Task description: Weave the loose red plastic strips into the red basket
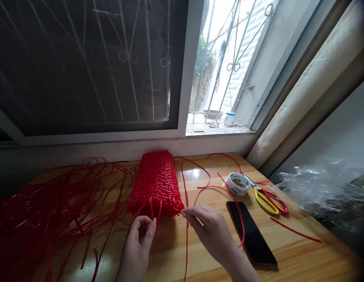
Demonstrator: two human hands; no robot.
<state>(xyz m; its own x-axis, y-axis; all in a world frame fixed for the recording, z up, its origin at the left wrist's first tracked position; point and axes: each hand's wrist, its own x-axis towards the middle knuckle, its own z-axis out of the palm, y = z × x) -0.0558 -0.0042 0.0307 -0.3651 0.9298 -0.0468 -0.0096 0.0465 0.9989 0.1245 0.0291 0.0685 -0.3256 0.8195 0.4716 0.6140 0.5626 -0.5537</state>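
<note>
A red woven basket (157, 180), made of thin plastic cord, lies on the wooden table with its near edge towards me. My left hand (137, 243) is closed below that edge, thumb and index finger pinching a red cord (160, 209) that comes out of the weave. At the near right corner, my right hand (209, 231) has its fingertips pressed together on another thin red strand (177, 210). A long loose strand (187, 246) runs down the table between my hands.
A tangled heap of red cords (67, 199) spreads over the table's left side. To the right are a tape roll (237, 184), scissors (265, 199) with yellow and red handles, a black phone (252, 235) and clear plastic wrapping (319, 192). Behind stands a window (182, 78).
</note>
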